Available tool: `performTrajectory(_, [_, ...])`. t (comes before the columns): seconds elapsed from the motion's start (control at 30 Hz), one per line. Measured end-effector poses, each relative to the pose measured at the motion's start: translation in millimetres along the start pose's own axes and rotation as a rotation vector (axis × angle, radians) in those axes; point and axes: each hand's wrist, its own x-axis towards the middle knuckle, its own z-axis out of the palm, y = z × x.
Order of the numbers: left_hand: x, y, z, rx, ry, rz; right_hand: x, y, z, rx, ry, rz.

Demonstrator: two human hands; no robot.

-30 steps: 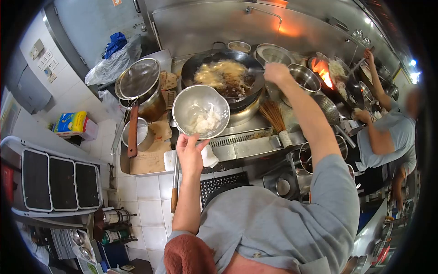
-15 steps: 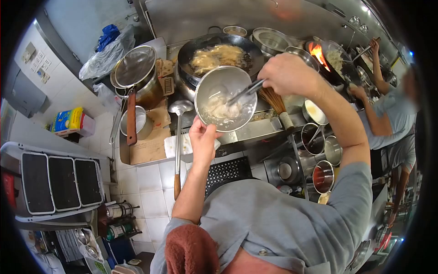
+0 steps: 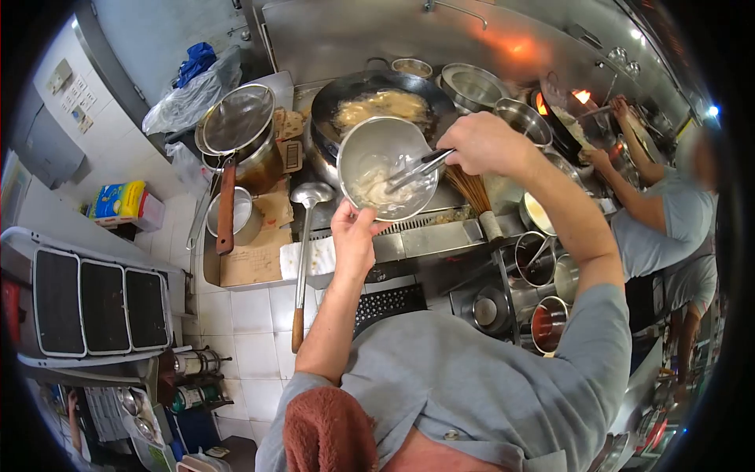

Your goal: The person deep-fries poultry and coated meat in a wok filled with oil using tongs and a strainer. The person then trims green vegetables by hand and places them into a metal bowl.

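Note:
My left hand (image 3: 354, 238) grips the near rim of a metal mixing bowl (image 3: 354, 145), which is tilted toward me. Inside it lies a pale, wet, battered-looking food (image 3: 376, 187) in thin whitish liquid. Metal tongs (image 3: 425, 167) are held in my right hand (image 3: 484, 144), their tips down in the food; whether they pinch a piece is hard to make out. Directly behind the bowl, a black wok (image 3: 330, 98) holds bubbling oil with golden pieces frying (image 3: 381, 108). A long-handled ladle (image 3: 305, 236) lies left of my left hand.
A strainer (image 3: 238, 118) rests on a pot at the left. A bamboo brush (image 3: 472, 193) stands right of the bowl, near several sauce pots (image 3: 549, 324). Farther right, a co-worker (image 3: 657, 212) handles another wok (image 3: 562, 118) beside open flame (image 3: 581, 96).
The tongs have shifted slightly within the bowl, and my right hand has moved a little left and down. The co-worker's wok has tilted, and its flame looks smaller.

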Motion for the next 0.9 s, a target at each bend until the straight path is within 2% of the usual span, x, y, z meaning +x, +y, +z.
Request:
performTrajectory(0.13, [7, -1, -2, 0.062, 0.048, 0.018, 4, 6, -19, 0.007, 0.015, 0.024])
performTrajectory(0.27, [18, -12, -7, 0.002, 0.057, 0.010, -9, 32, -47, -0.010, 0.381, -0.014])
performTrajectory(0.33, [21, -15, -9, -0.019, 0.070, 0.005, -6, 48, -70, 0.003, 0.313, 0.122])
performTrajectory(0.43, [20, -16, -13, -0.024, 0.137, -0.042, 9, 70, -75, 0.069, 0.337, 0.202])
performTrajectory(0.5, [16, -11, -18, -0.019, 0.163, -0.027, 30, 79, -48, -0.042, 0.257, 0.204])
performTrajectory(0.57, [10, -4, -21, -0.024, 0.165, -0.019, 53, 71, -9, -0.099, 0.119, 0.314])
performTrajectory(0.6, [7, -1, -23, -0.030, 0.177, -0.007, 72, 76, 22, -0.079, -0.023, 0.353])
performTrajectory(0.67, [1, 2, -31, -0.041, 0.169, 0.012, 88, 71, 69, -0.114, -0.088, 0.331])
performTrajectory(0.73, [-2, 8, -38, -0.029, 0.149, -0.004, 100, 73, 91, -0.092, -0.095, 0.413])
performTrajectory(0.8, [-9, 17, -44, -0.022, 0.163, -0.027, 87, 75, 66, 0.005, 0.027, 0.497])
performTrajectory(0.9, [-16, 26, -49, 0.027, 0.125, -0.055, 47, 54, -10, 0.088, 0.162, 0.350])
